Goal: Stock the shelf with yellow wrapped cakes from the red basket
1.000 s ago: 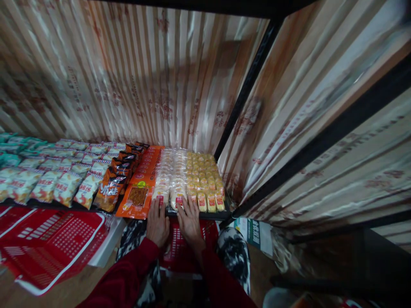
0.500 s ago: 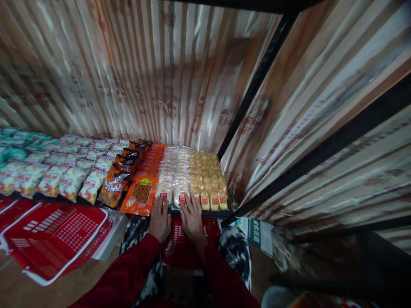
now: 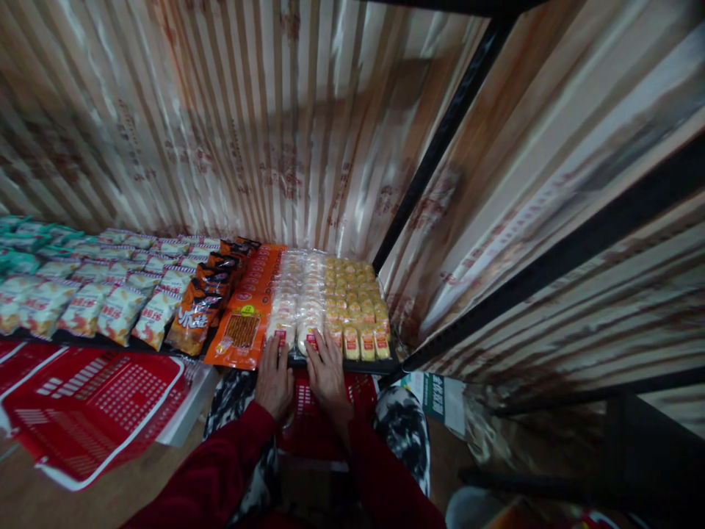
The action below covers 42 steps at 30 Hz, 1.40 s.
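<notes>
My left hand (image 3: 274,380) rests its outstretched fingers on the front of a row of clear-wrapped pale round snacks (image 3: 283,317) with red labels. Beside it, my right hand (image 3: 329,371) lies with extended fingers on the front of a second, matching row (image 3: 310,314). Neither hand is wrapped around anything. Just right of my right hand stand rows of small yellow wrapped snacks (image 3: 358,308). To the left of my left hand lies a flat orange packet (image 3: 239,334) with brown sticks pictured on it. Its front edge overhangs the shelf.
Orange-black bags (image 3: 190,317) and rows of white snack bags (image 3: 111,308) fill the shelf leftward. Black posts (image 3: 440,147) frame the right. A striped plastic sheet (image 3: 264,125) hangs behind. Red baskets (image 3: 104,404) sit below the shelf, left and between my knees.
Both hands stay on the fronts of the same two rows, with almost no movement. The view has shifted very slightly.
</notes>
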Tool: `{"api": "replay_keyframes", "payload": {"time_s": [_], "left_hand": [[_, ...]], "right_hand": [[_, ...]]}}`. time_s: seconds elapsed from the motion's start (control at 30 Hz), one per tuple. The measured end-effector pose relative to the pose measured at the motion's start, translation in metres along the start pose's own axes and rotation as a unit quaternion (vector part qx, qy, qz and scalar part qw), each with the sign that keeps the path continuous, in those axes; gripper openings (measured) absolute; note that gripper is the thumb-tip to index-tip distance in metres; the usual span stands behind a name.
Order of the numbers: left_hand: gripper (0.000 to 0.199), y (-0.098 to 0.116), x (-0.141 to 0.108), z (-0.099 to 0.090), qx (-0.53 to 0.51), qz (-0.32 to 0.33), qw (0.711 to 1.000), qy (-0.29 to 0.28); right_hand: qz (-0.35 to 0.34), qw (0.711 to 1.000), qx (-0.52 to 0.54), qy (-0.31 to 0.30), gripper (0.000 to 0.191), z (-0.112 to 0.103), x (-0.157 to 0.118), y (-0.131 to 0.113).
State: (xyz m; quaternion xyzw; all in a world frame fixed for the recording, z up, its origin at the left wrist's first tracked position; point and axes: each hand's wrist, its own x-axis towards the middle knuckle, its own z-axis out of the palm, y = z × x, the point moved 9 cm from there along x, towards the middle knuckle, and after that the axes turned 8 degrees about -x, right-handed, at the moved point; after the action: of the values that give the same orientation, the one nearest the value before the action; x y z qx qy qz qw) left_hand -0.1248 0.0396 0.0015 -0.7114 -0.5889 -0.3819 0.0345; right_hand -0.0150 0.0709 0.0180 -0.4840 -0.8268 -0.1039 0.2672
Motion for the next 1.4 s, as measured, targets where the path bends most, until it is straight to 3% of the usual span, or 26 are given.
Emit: {"api": "replay_keyframes", "payload": {"time_s": [0.6, 0.93, 1.17, 1.4], "left_hand": [[0.049, 0.002, 0.002, 0.005, 0.028, 0.021, 0.999, 0.003], [0.056, -0.001, 0.0, 0.008, 0.019, 0.015, 1.0, 0.003], [0.068, 0.009, 0.002, 0.004, 0.023, 0.033, 0.999, 0.004], [0.058, 0.028, 0.009, 0.013, 0.024, 0.061, 0.998, -0.011]], "right_hand": [[-0.013, 1.0, 0.008, 0.022, 0.038, 0.005, 0.004, 0.001], [-0.019, 0.999, 0.027, 0.018, 0.043, 0.008, 0.003, 0.001], [-0.021, 0.999, 0.039, 0.0, 0.05, 0.015, -0.001, 0.003], [-0.001, 0.998, 0.05, 0.025, 0.049, 0.002, 0.001, 0.012]]}}
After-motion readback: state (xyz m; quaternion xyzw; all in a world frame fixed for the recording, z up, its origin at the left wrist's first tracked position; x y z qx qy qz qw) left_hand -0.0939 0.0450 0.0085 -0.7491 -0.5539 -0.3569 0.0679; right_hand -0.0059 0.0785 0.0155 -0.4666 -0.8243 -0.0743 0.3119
